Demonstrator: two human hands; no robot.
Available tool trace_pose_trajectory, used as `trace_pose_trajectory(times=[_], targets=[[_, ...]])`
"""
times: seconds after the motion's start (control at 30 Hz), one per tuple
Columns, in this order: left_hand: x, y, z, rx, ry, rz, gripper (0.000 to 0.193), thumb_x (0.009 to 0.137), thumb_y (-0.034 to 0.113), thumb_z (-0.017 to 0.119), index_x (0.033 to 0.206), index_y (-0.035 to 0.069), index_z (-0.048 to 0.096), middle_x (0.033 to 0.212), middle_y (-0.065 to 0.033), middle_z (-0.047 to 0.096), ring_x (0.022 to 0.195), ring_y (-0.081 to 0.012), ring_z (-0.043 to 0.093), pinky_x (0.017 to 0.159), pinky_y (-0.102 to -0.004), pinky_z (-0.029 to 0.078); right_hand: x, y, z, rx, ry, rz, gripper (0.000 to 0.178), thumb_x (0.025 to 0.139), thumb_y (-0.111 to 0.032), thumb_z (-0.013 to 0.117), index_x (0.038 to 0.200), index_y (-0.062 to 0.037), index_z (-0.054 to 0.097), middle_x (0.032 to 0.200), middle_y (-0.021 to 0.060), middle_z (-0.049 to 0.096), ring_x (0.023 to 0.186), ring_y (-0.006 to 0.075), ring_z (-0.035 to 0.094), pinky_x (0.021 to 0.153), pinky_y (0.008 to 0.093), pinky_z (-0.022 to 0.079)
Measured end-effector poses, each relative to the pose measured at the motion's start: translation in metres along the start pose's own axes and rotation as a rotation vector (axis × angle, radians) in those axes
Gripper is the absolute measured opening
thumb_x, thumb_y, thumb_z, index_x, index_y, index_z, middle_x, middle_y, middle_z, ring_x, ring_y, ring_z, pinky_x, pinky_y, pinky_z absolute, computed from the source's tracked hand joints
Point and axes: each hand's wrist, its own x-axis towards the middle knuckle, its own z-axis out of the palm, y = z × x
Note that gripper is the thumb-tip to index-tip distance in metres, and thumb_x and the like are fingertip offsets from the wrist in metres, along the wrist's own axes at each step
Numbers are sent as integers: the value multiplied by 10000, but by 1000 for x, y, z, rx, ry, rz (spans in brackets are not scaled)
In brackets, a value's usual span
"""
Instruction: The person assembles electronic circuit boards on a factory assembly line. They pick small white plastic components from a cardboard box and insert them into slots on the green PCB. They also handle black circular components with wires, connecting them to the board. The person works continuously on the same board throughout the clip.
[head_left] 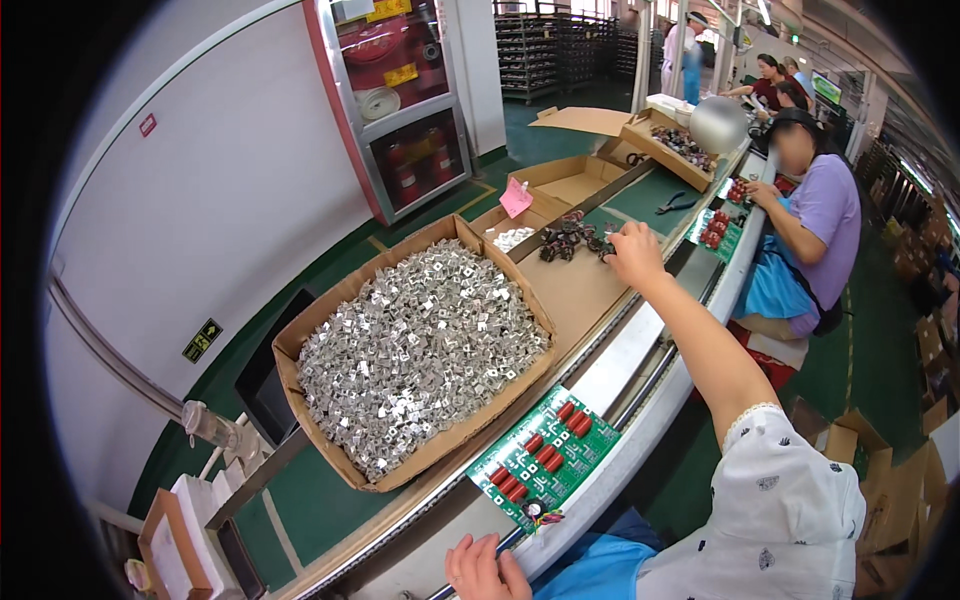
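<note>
My right hand (637,256) reaches across the line to a loose pile of small dark wired parts (568,240) on a cardboard sheet. Its fingers are bent together at the pile's near edge; whatever they pinch is too small to make out. My left hand (484,570) is by the line's near edge, fingers apart and holding nothing. Just beyond it lies a green circuit board (572,478) with several red cylindrical components. A small round black-and-white part (535,508) with coloured wires sits at the board's near corner.
A large carton (290,355) heaped with small silvery metal pieces stands left of the board. Past it are white parts (513,238), a pink note (516,197), pliers (677,203) and a tilted carton (640,135). A co-worker in purple (825,215) works at more boards (716,232).
</note>
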Motion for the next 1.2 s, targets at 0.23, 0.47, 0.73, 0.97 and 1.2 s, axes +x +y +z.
trace_pose_trajectory(times=[0.23, 0.47, 0.73, 0.97, 1.2], targets=[[3, 5, 0, 72, 26, 25, 255, 913, 33, 628, 1163, -2, 663, 1133, -175, 668, 1142, -372, 606, 1038, -471, 442, -2, -1, 7, 338, 39, -35, 373, 742, -186, 852, 1072, -64, 725, 1114, 91, 633, 1009, 282, 592, 908, 385, 494], [10, 17, -7, -320, 24, -146, 305, 822, 15, 681, 1126, -5, 685, 1131, -170, 679, 1110, -360, 624, 991, -430, 470, -79, -79, -89, 1443, -56, -17, 376, 804, -62, 812, 1156, -51, 682, 1113, 84, 642, 911, 164, 627, 845, 313, 525], [45, 57, 1, -1300, -433, -393, 445, 1064, 150, 507, 1461, -44, 451, 1378, -167, 589, 1244, -232, 581, 1087, -371, 435, -208, -134, -172, 1336, -91, -536, 420, 695, 67, 813, 1085, -72, 747, 1127, 113, 544, 1005, 242, 638, 853, 340, 558], [29, 52, 3, -1771, -446, -423, 406, 1061, 73, 514, 1446, -40, 451, 1364, -135, 576, 1250, -199, 590, 1020, -324, 499, -218, -141, -196, 1504, -372, -476, 501, 698, -73, 864, 1169, -85, 696, 1196, 124, 591, 1097, 273, 620, 894, 375, 527], [19, 45, 7, -1681, -278, -399, 501, 902, -124, 674, 1371, -50, 515, 1310, -120, 596, 1206, -208, 624, 1032, -329, 523, -215, -153, -206, 1479, -473, -363, 249, 800, -25, 820, 1042, -36, 765, 1191, 144, 675, 825, 219, 677, 706, 308, 534]])
